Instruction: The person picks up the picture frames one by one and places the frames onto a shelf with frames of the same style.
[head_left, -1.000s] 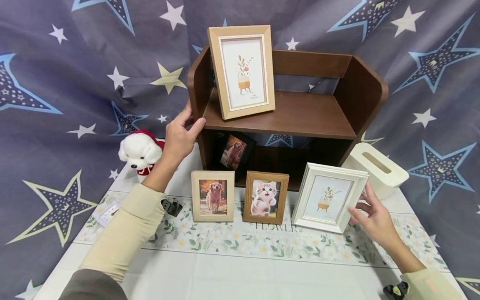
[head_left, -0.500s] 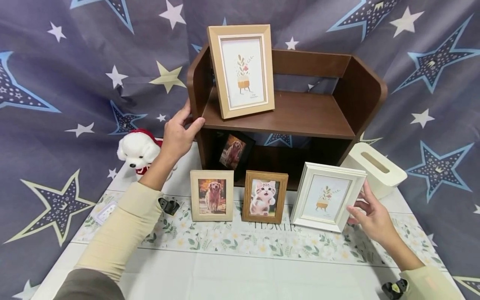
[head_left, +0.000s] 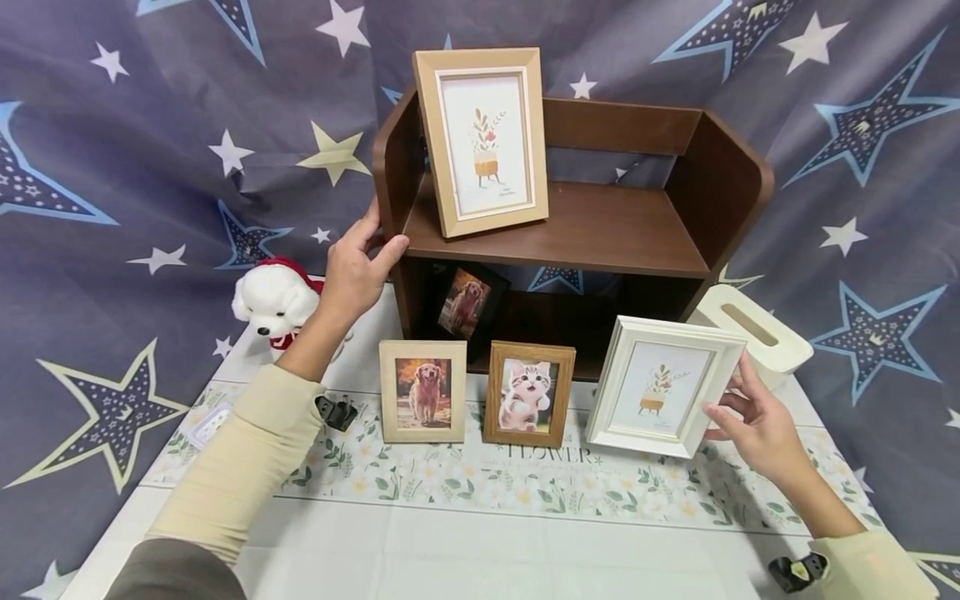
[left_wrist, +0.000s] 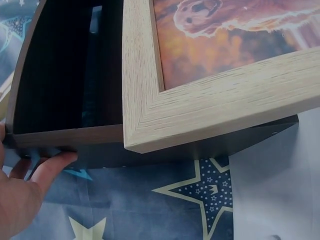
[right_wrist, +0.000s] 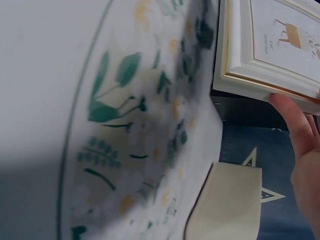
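Slightly higher and farther right than before, the white picture frame [head_left: 665, 387] is right of center, its right edge pinched by the right hand [head_left: 761, 427]. Left of center, the left hand [head_left: 357, 271] grips the brown shelf [head_left: 607, 229].

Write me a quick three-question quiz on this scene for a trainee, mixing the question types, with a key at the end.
1. Short answer: What does the left hand touch?
2. True or false: The tissue box stands to the left of the toy dog.
3. Multiple choice: Which frame does the right hand hold? A) brown, B) black, C) white

Key
1. The left side of the shelf.
2. False: it stands to the right, past the shelf's other side.
3. C, the white frame with the plant picture.
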